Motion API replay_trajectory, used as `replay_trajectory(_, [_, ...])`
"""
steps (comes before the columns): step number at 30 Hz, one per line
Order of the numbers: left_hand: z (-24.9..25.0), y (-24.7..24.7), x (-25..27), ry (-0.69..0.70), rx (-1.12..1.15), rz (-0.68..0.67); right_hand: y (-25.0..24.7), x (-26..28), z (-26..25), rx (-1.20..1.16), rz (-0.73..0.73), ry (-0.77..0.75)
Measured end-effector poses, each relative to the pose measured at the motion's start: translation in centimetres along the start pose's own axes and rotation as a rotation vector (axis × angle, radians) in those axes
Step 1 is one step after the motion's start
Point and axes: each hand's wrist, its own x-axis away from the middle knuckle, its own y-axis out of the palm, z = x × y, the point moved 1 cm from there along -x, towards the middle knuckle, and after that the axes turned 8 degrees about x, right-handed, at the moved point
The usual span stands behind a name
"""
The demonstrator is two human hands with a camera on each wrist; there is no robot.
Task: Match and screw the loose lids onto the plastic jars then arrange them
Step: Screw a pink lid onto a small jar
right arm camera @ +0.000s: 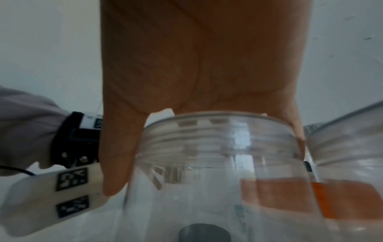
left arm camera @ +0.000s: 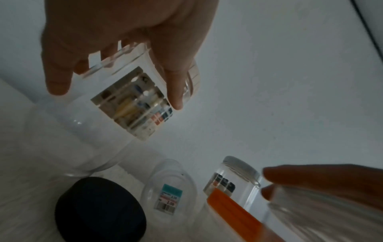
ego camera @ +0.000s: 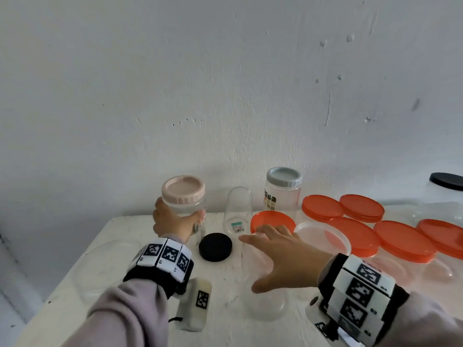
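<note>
Clear plastic is making up most of what is standing on the white table (ego camera: 82, 296). Your left hand (ego camera: 172, 221) is gripping the clear jar with the pale pink ribbed lid (ego camera: 183, 188), thumb and fingers wrapped round its body below the lid; the left wrist view is showing those fingers (left arm camera: 173, 85) curled over a printed label on the jar wall. That jar is being held near the table's far edge, to the left of the black round lid (ego camera: 215, 247), though whether its base is touching the table cannot be told.

Your right hand (ego camera: 283, 259) is reaching over the wide-mouthed clear open jar (ego camera: 265, 291), which is standing just right of the black lid on the near side. Fingers are spread and fairly straight; the right wrist view is showing the palm (right arm camera: 207, 65) lying above the threaded rim (right arm camera: 219, 131), thumb down the left side. Whether the fingers are closing on the rim cannot be told.

Behind the black lid, a narrow clear jar with a teal price sticker (ego camera: 238, 211) is lying on its side, mouthless end toward the wall. Further right of it, a clear jar with a grey ribbed lid (ego camera: 283, 187) is standing upright. An orange round lid (ego camera: 273, 221) is sitting just beyond your right fingertips, and several more orange lids (ego camera: 360, 209) are sitting well right of the black lid, apparently on clear containers.
</note>
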Motion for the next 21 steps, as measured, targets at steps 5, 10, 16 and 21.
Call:
replay_trajectory(5, [-0.4,0.7,-1.2,-0.063,-0.088,0.031,0.2,0.8,0.4,0.015,0.011,-0.033])
replay_trajectory(10, [-0.9,0.7,-2.4,-0.122,-0.099,0.044,0.2,0.7,0.8,0.015,0.020,-0.052])
replay_trajectory(16, [-1.8,1.2,-1.2,-0.395,-0.146,-0.052,0.1,0.4,2.0,0.005,0.028,-0.026])
replay_trajectory(21, [-3.2,2.8,0.4,-0.469,-0.109,-0.275,0.0,0.0,3.3,-0.006,0.015,0.006])
